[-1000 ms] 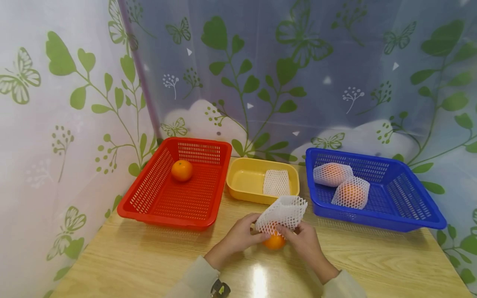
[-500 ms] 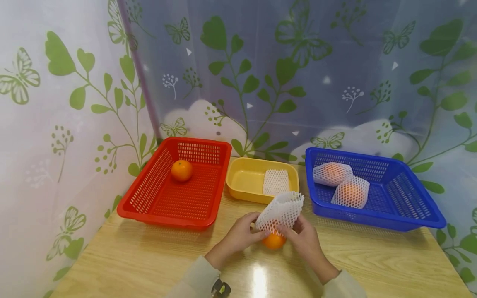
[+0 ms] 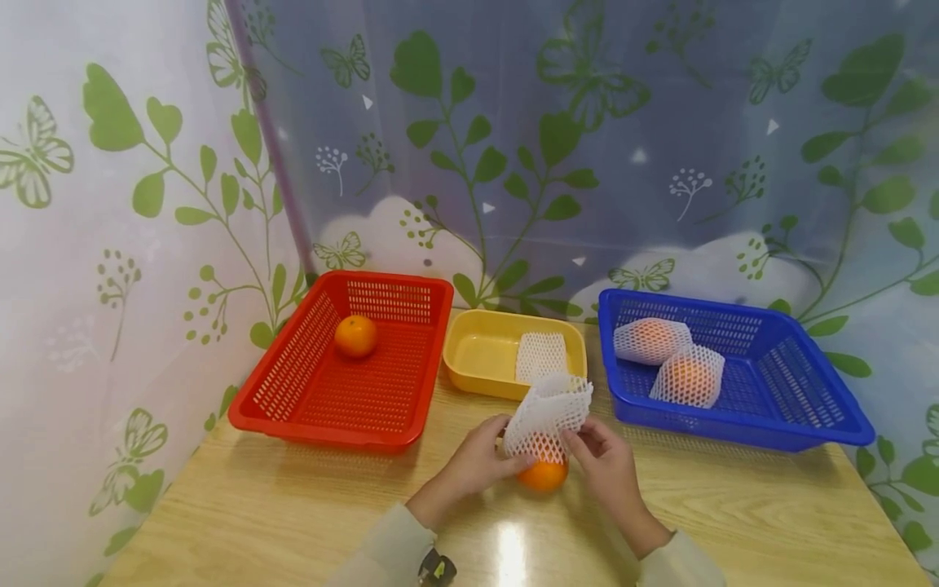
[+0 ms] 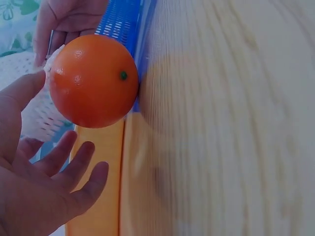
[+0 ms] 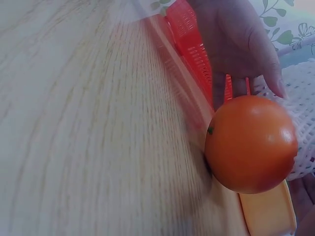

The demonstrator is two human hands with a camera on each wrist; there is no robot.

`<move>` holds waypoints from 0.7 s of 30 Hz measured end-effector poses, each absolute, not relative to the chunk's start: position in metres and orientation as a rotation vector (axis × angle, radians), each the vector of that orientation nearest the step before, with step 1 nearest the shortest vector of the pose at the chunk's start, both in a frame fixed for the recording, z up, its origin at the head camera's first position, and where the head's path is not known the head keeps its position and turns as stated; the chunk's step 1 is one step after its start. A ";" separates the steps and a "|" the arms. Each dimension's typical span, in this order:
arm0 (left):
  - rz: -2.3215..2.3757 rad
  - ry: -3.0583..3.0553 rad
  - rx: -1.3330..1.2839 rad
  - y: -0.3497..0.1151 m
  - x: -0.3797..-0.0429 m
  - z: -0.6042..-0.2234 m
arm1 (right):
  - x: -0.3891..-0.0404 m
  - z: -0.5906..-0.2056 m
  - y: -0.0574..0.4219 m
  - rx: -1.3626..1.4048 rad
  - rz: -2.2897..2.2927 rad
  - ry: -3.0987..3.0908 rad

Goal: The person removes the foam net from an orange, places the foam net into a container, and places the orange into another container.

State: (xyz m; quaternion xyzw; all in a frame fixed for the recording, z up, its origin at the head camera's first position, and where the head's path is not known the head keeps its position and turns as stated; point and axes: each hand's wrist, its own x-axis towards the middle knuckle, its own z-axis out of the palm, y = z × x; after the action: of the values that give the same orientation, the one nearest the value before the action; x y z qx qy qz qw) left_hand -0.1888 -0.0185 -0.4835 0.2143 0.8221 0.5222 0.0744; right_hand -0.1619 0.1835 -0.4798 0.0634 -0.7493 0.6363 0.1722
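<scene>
An orange (image 3: 544, 475) sits low between the hands, its upper part inside a white foam net sleeve (image 3: 544, 416). The sleeve's loose end stands up toward the yellow tray. From the left, my left hand (image 3: 478, 461) holds the sleeve around the fruit, thumb in front. In the left wrist view its other fingers (image 4: 91, 184) spread below the orange (image 4: 93, 81). On the other side my right hand (image 3: 607, 461) pinches the net's edge between thumb and fingers. The orange's stem end faces the person, uncovered. Fingers behind the net are partly hidden.
A red basket (image 3: 323, 430) at left holds one bare orange (image 3: 356, 337). The yellow tray (image 3: 469, 377) behind the hands contains a flat foam net (image 3: 541, 355). At right, a blue basket (image 3: 741, 432) has two netted fruits (image 3: 687, 377). A patterned curtain (image 3: 455, 163) hangs behind.
My right thumb has shifted from the orange's front to the net's right edge. The sleeve's loose end has tipped slightly left. The left hand has barely moved.
</scene>
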 end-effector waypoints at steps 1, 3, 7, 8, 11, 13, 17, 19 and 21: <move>1.569 2.458 0.649 -0.018 -0.189 -0.484 | -0.162 -0.480 0.183 0.180 1.807 -2.127; 1.585 2.433 0.649 -0.015 -0.189 -0.486 | -0.160 -0.478 0.182 0.186 1.807 -2.131; 1.646 2.359 0.666 -0.010 -0.189 -0.487 | -0.155 -0.468 0.178 0.201 1.793 -2.143; 1.655 2.343 0.678 -0.009 -0.189 -0.487 | -0.155 -0.466 0.177 0.199 1.788 -2.148; 1.659 2.311 0.710 -0.006 -0.188 -0.487 | -0.155 -0.467 0.177 0.177 1.785 -2.161; 1.640 2.311 0.716 -0.005 -0.187 -0.487 | -0.158 -0.472 0.179 0.160 1.782 -2.169; 1.598 2.323 0.720 -0.004 -0.185 -0.485 | -0.158 -0.470 0.178 0.146 1.743 -2.185; 1.578 2.333 0.732 -0.004 -0.185 -0.484 | -0.156 -0.463 0.176 0.144 1.722 -2.193; 1.544 2.358 0.748 -0.004 -0.184 -0.484 | -0.153 -0.454 0.173 0.133 1.705 -2.201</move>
State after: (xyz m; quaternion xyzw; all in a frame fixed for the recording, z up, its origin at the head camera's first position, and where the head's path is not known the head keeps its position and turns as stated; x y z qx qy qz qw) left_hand -0.1842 -0.0036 -0.4839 0.2548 0.8036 0.5260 0.1124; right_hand -0.1530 0.1734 -0.4537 0.0469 -0.7774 0.6020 0.1763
